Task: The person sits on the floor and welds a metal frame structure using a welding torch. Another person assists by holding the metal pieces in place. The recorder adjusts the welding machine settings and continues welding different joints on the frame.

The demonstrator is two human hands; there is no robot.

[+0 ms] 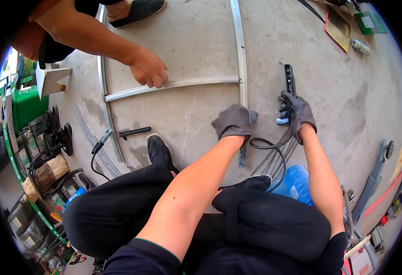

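My left hand (234, 123), in a brown-grey work glove, is closed round the lower part of the right-hand metal bar (238, 36). My right hand (298, 113), in a matching glove, grips a black welding electrode holder (289, 79) lying close to the floor. Part of its handle is hidden under the glove. Beneath that hand lie several thin welding rods (280, 149) and a looped black cable (266, 145). A metal crossbar (187, 82) spans between the right bar and a left metal bar (103, 78). Another person's bare hand (148, 68) touches the crossbar.
A black wire brush (135, 132) and a clamp on a cable (102, 141) lie left of my foot. Blue plastic (295, 184) sits by my right knee. A green bin (29, 105) and cluttered shelving stand at left; a spray can (360, 46) lies far right.
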